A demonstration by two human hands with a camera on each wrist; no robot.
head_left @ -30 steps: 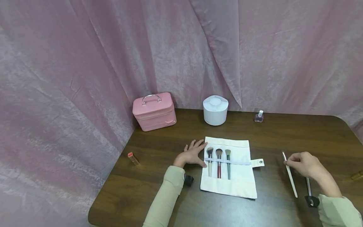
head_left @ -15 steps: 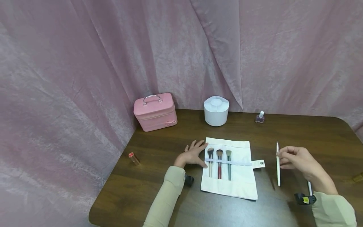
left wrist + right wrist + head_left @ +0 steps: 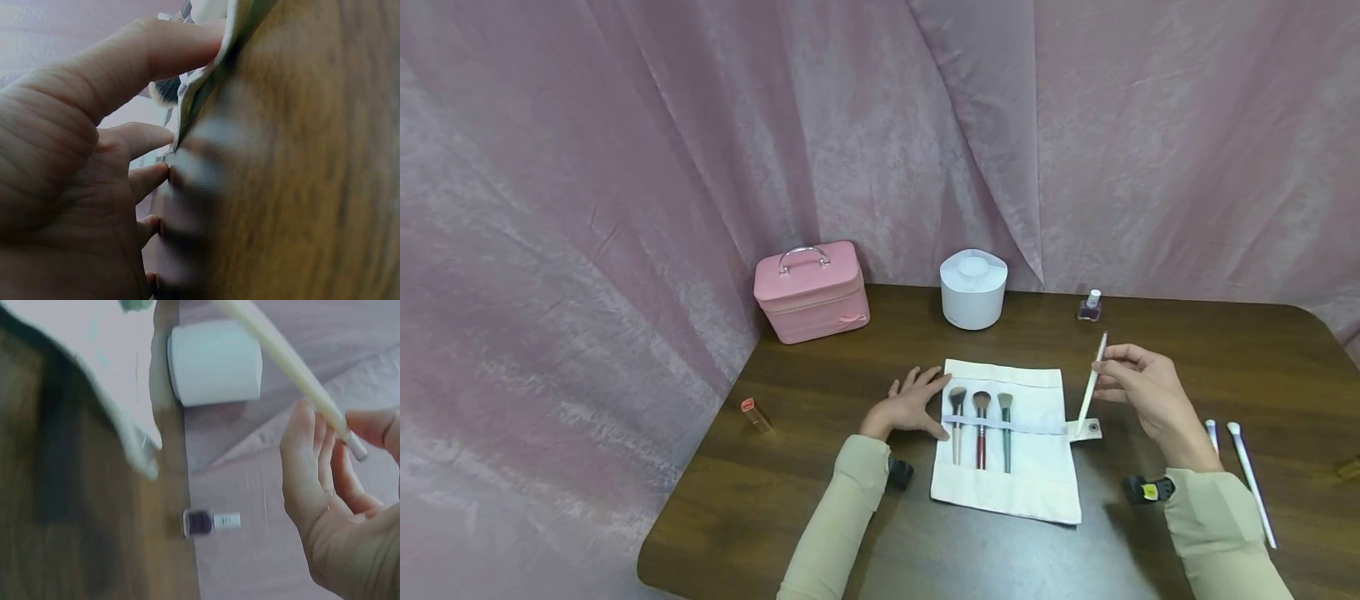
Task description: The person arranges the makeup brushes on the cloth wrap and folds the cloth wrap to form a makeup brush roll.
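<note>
In the head view a white cloth brush roll (image 3: 1037, 482) lies spread on the table. Its strap holds three makeup brushes: a cream-handled one (image 3: 957, 442), a red-handled one (image 3: 981, 450) and a green one (image 3: 1006, 450). My left hand (image 3: 908, 410) has its fingers spread, thumb and index fingertip resting on the roll's left edge. Between thumb and fingers, my right hand (image 3: 1150, 398) pinches a slim white makeup brush (image 3: 1091, 385), tilted above the roll's snap tab (image 3: 1088, 429). In the right wrist view, I pinch the white brush near one end; its bristles are not clearly seen.
Two slim white brushes (image 3: 1251, 479) lie beside my right forearm. Along the back stand a pink case (image 3: 811, 296), a white container (image 3: 973, 292) and a nail polish bottle (image 3: 1089, 308). A lipstick (image 3: 756, 415) lies at left, a gold item (image 3: 1348, 468) at the right edge.
My right hand has lifted the white brush off the table and carried it left to the roll's tab. The left hand has stayed on the roll's edge.
</note>
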